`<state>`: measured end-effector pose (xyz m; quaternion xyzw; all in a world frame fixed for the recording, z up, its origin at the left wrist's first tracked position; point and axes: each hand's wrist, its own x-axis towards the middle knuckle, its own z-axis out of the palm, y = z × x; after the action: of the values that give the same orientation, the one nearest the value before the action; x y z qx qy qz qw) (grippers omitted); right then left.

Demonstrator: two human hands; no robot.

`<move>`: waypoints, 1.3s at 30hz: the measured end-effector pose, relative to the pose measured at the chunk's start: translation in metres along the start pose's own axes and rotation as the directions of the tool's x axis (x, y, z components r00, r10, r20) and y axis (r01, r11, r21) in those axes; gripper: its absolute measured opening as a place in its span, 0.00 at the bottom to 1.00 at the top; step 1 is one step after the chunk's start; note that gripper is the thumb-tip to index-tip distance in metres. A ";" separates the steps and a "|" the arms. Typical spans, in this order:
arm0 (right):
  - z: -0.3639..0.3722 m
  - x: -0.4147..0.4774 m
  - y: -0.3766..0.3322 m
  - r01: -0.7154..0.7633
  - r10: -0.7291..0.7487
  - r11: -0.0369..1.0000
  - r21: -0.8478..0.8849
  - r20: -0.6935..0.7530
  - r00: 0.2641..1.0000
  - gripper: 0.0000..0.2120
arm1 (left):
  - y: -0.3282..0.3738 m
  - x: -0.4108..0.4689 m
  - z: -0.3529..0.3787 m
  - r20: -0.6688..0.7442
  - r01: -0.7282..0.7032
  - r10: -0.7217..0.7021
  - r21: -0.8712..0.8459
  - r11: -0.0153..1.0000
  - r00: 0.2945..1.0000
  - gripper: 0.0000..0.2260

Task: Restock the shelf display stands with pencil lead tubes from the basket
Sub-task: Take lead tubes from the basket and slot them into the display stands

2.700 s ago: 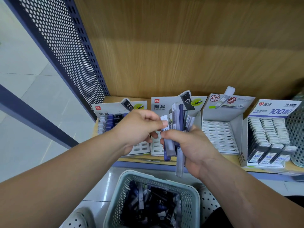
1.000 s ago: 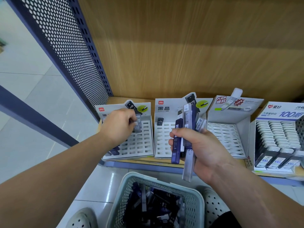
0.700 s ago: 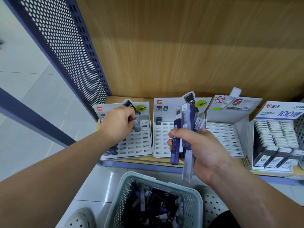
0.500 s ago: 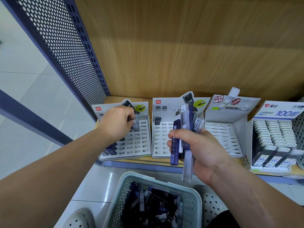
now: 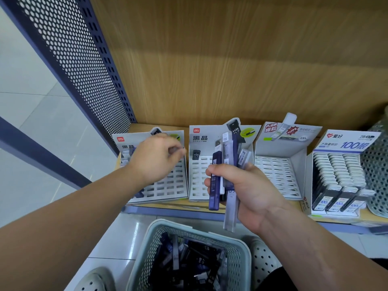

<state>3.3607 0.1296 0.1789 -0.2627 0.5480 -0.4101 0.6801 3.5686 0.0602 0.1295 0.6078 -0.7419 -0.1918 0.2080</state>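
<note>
At centre frame, before the wooden shelf and perforated panel, the right hand grips a bunch of lead tubes above the tube-filled basket; the blurred left hand has a grasp that can't be told.

"HB 0.7" on middle display stand, "100" on rightmost stand header

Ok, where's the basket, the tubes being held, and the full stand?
basket (image 5: 144,255), head view, left mesh wall.
tubes (image 5: 213,202), head view, dark blue tube's lower end.
full stand (image 5: 336,164), head view, white tube caps.
</note>
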 end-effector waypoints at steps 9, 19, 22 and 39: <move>0.003 0.000 0.006 0.083 -0.091 0.986 -0.147 -0.052 0.994 0.13 | 0.079 -0.031 -0.011 0.460 0.510 -0.234 -0.686 0.520 0.857 0.10; 0.009 -0.007 0.006 0.050 -0.048 0.981 -0.185 0.017 0.999 0.16 | 0.070 -0.038 -0.025 0.490 0.551 -0.253 -0.724 0.415 0.834 0.06; 0.012 -0.007 0.003 0.058 -0.053 0.980 -0.188 0.031 0.998 0.10 | 0.067 -0.034 -0.025 0.417 0.495 -0.284 -0.809 0.318 0.864 0.07; 0.013 0.004 -0.007 0.046 -0.034 0.994 0.099 -0.115 0.993 0.07 | 0.038 -0.028 -0.040 0.216 0.204 -0.066 -0.718 0.665 0.974 0.21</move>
<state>3.3719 0.1213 0.1860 -0.2150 0.5589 -0.4652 0.6519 3.5635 0.0931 0.1816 0.5070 -0.5696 -0.5404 0.3557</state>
